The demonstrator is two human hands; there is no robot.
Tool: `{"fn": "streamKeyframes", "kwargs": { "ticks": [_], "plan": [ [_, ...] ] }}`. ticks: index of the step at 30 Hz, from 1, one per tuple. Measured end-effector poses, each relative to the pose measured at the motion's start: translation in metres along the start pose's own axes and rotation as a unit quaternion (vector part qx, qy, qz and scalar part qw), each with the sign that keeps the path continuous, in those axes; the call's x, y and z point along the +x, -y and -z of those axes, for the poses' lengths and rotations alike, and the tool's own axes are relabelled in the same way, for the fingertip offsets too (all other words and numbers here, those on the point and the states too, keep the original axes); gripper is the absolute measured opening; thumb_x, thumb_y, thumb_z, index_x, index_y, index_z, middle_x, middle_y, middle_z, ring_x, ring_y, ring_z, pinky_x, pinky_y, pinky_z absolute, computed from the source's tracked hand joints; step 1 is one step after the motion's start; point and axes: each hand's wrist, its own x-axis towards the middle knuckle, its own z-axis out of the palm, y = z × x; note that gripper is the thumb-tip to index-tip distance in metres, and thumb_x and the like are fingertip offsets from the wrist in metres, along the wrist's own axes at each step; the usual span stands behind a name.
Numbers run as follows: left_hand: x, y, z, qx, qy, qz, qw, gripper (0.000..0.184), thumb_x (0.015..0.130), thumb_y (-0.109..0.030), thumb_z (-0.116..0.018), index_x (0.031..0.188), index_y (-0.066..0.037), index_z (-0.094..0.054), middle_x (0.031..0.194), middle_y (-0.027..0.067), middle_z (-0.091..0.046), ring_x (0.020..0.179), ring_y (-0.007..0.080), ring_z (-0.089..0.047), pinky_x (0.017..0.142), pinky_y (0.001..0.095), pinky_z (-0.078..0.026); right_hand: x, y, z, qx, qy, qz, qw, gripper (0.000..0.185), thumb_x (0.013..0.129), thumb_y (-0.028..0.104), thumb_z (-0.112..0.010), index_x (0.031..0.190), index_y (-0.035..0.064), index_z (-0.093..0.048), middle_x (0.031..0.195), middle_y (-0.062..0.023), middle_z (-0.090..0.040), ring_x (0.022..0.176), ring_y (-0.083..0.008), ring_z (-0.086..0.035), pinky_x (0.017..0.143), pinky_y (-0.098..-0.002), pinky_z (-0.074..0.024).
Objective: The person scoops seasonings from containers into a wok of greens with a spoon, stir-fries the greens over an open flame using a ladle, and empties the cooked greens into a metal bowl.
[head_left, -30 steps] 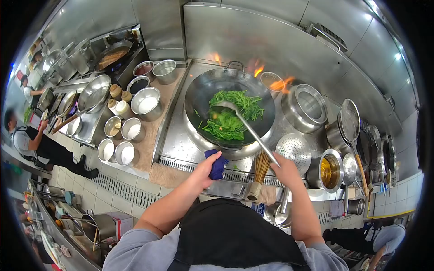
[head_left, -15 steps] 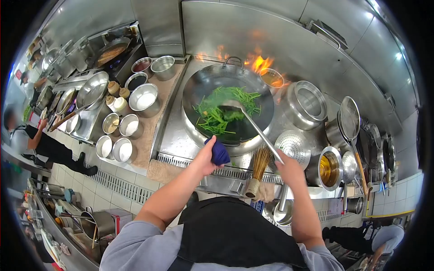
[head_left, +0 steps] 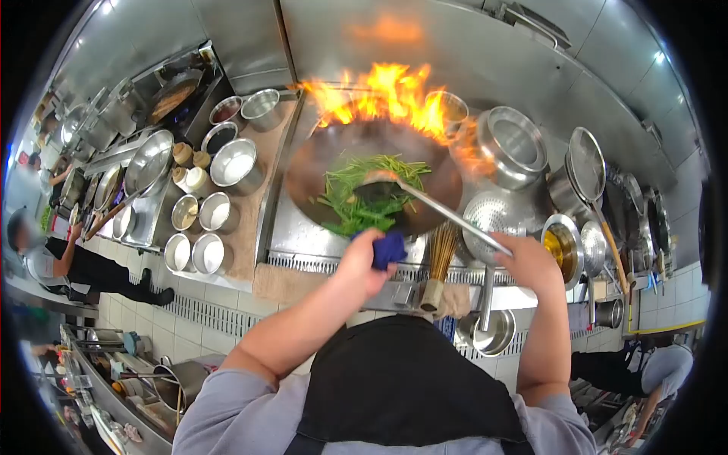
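A large wok holds green leafy vegetables with long stems. It is tilted toward me, and flames rise along its far rim. My left hand is closed around a folded dark blue cloth at the wok's near edge; the cloth hides whatever lies under it. In my right hand is the handle of a ladle, gripped near its end. The ladle's bowl rests among the greens, partly covered by haze.
A bamboo brush and a perforated skimmer lie right of the wok. Farther right are a pot of oil and a wire strainer. Metal seasoning containers stand at left. Other people are at both sides.
Flames have grown much larger behind the wok. The wok has tipped toward me and the greens have slid nearer. My right hand has shifted right and slightly up with the ladle.
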Motion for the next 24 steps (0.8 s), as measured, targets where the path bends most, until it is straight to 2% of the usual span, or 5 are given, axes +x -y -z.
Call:
{"fn": "streamKeyframes", "kwargs": {
  "ticks": [6, 10, 16, 19, 24],
  "plan": [
    [0.058, 0.024, 0.061, 0.100, -0.052, -0.109, 0.988, 0.017, 0.080, -0.018, -0.057, 0.094, -0.010, -0.051, 0.081, 0.0073, -0.056, 0.070, 0.0213, -0.056, 0.048, 0.0344, -0.042, 0.029, 0.044, -0.044, -0.052, -0.089, -0.095, 0.990, 0.045, 0.090, 0.027, -0.055, 0.134, 0.0205, -0.049, 0.103, -0.0204, -0.064, 0.093, -0.0391, -0.061, 0.083, -0.0458, -0.0488],
    [0.018, 0.037, 0.070, 0.198, -0.142, -0.034, 0.969, 0.018, 0.078, -0.015, -0.058, 0.095, -0.011, -0.051, 0.080, 0.0064, -0.056, 0.069, 0.0211, -0.058, 0.047, 0.0359, -0.040, 0.002, 0.025, -0.036, -0.031, -0.141, -0.064, 0.987, 0.045, 0.089, 0.023, -0.057, 0.133, 0.0176, -0.049, 0.098, -0.0194, -0.065, 0.089, -0.0382, -0.062, 0.078, -0.0461, -0.0494],
    [0.003, -0.003, 0.019, 0.053, -0.017, -0.089, 0.994, 0.019, 0.080, -0.018, -0.059, 0.095, -0.009, -0.051, 0.081, 0.0094, -0.058, 0.064, 0.0205, -0.058, 0.043, 0.0308, -0.039, -0.068, -0.011, 0.020, 0.077, -0.064, 0.073, 0.992, 0.045, 0.081, 0.017, -0.066, 0.125, 0.0176, -0.058, 0.105, -0.0180, -0.065, 0.095, -0.0365, -0.062, 0.080, -0.0415, -0.0496],
    [-0.016, -0.019, 0.004, 0.044, -0.008, -0.057, 0.997, 0.019, 0.082, -0.019, -0.059, 0.095, -0.008, -0.051, 0.077, 0.0086, -0.059, 0.062, 0.0198, -0.057, 0.043, 0.0293, -0.038, -0.067, -0.001, 0.018, 0.103, 0.017, 0.003, 0.995, 0.045, 0.080, 0.016, -0.067, 0.124, 0.0186, -0.059, 0.100, -0.0182, -0.066, 0.092, -0.0358, -0.063, 0.080, -0.0409, -0.0489],
    [0.043, -0.005, 0.053, 0.106, -0.018, -0.088, 0.990, 0.021, 0.079, -0.020, -0.061, 0.095, -0.009, -0.051, 0.082, 0.0076, -0.057, 0.069, 0.0202, -0.056, 0.048, 0.0309, -0.039, 0.000, 0.008, -0.069, -0.021, -0.071, -0.031, 0.997, 0.048, 0.088, 0.023, -0.058, 0.135, 0.0232, -0.049, 0.094, -0.0177, -0.065, 0.086, -0.0362, -0.063, 0.075, -0.0459, -0.0498]
  ]
}}
